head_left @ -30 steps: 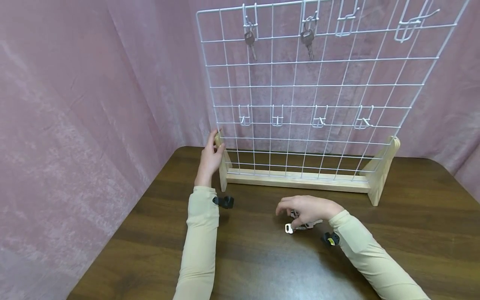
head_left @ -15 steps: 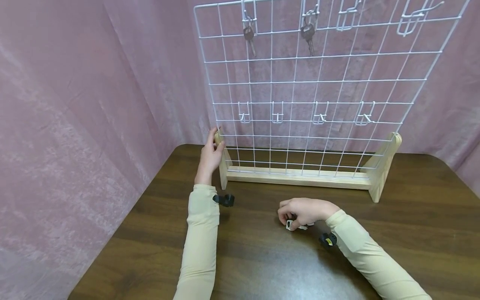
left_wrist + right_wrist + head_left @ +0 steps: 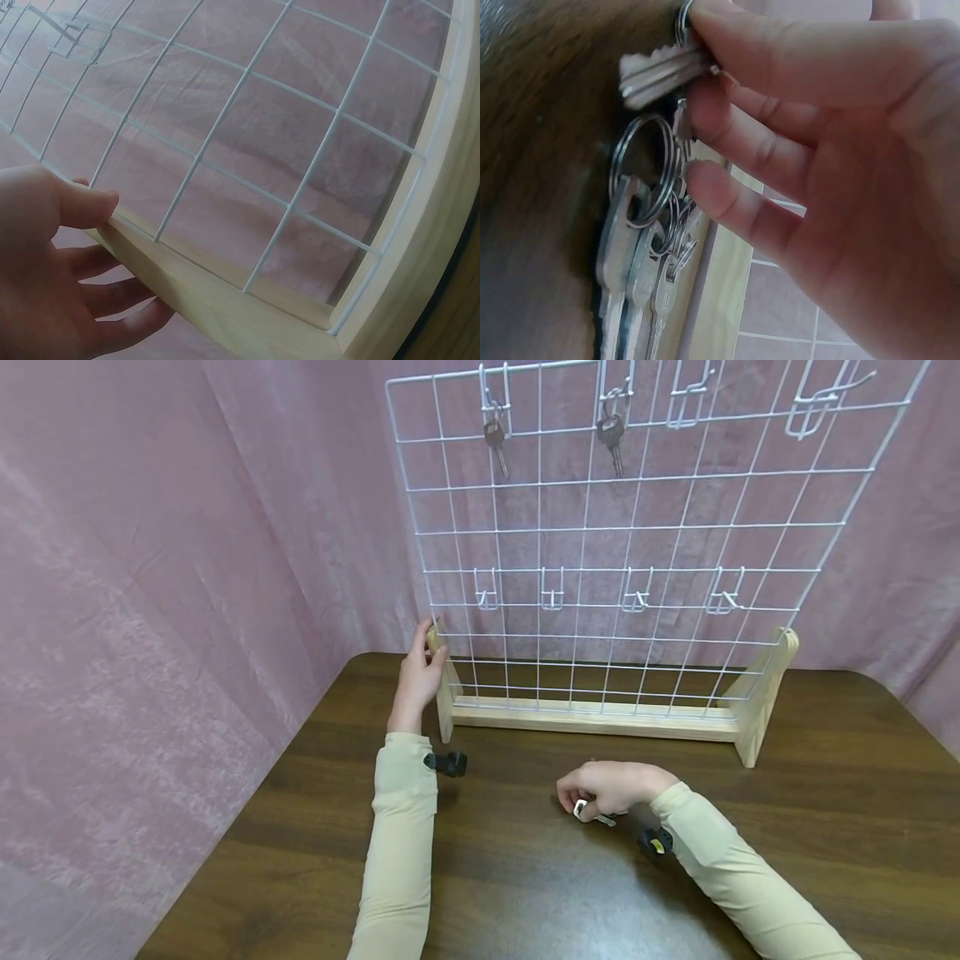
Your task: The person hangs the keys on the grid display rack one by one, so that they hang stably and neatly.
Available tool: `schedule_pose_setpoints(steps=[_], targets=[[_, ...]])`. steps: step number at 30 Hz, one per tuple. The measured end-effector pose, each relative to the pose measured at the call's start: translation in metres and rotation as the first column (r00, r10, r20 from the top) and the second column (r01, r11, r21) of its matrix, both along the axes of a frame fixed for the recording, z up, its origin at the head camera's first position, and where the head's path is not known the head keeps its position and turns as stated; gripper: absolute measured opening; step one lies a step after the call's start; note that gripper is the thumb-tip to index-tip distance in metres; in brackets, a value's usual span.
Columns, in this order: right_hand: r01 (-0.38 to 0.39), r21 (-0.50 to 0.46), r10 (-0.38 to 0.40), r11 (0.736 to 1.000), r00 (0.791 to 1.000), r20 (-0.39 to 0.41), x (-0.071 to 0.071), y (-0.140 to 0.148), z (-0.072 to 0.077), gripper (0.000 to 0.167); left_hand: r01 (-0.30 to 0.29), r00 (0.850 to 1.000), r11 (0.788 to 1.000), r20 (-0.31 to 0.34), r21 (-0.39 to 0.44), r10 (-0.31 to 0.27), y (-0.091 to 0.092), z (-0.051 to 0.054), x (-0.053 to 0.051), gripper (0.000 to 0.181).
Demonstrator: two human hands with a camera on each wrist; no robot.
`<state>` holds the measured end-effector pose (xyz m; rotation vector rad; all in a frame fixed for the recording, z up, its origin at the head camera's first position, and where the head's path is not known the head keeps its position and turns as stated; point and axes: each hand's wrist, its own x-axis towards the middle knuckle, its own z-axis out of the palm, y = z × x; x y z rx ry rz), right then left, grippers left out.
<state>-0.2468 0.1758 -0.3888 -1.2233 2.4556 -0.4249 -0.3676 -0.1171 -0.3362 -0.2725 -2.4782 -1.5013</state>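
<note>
My left hand (image 3: 420,677) grips the left wooden upright (image 3: 445,706) of a stand that bears a white wire grid (image 3: 630,528). In the left wrist view its thumb lies over the wood's near face, with the other fingers on the far side. Low over the table, my right hand (image 3: 618,783) pinches a silver key (image 3: 656,76) between thumb and finger. Several more keys (image 3: 615,251) on metal rings lie beside the fingertips in the right wrist view; the hand hides them in the head view.
Two keys, a left one (image 3: 495,435) and a right one (image 3: 611,433), hang from upper hooks on the grid. Bare hooks (image 3: 552,600) line a lower row. A wooden base bar (image 3: 592,720) runs between the uprights on the brown table (image 3: 487,877). Pink curtain (image 3: 187,568) surrounds the table.
My right hand's fingers have closed in over the keys, and it now pinches one key. The left hand keeps its hold on the upright.
</note>
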Motion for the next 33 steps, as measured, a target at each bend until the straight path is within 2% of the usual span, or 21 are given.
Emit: schedule_pose_setpoints(steps=[7,11,16,20,27,31,33], targets=[[-0.034,0.049,0.036,0.998,0.999,-0.032,0.002,0.002,0.004,0.018,-0.001,1.0,1.0,-0.006,0.002,0.001,0.0,0.0,0.001,0.052],[-0.021,0.061,0.021,0.998,1.0,-0.001,0.004,0.005,0.007,0.018,0.0,1.0,1.0,-0.005,-0.001,0.0,0.0,-0.001,0.001,0.052],[-0.028,0.023,0.027,0.999,0.999,0.025,0.006,0.006,0.012,0.015,0.005,1.0,1.0,-0.003,-0.001,-0.005,0.0,-0.002,0.0,0.052],[-0.082,-0.037,0.081,0.996,0.997,-0.01,0.008,0.004,0.022,0.013,0.001,1.0,1.0,-0.001,0.003,-0.001,-0.001,-0.003,-0.001,0.052],[-0.135,-0.15,0.112,0.979,0.981,-0.157,0.015,0.005,0.043,0.009,0.0,1.0,1.0,-0.007,-0.004,0.0,-0.001,-0.003,-0.002,0.052],[-0.131,-0.215,0.068,0.968,0.958,-0.279,0.022,0.008,0.057,0.009,-0.007,1.0,1.0,-0.007,-0.023,0.007,-0.001,-0.002,-0.002,0.052],[-0.12,-0.258,0.021,0.959,0.934,-0.357,0.026,0.009,0.065,0.01,-0.01,1.0,1.0,-0.004,-0.027,0.01,-0.001,-0.002,-0.002,0.052]])
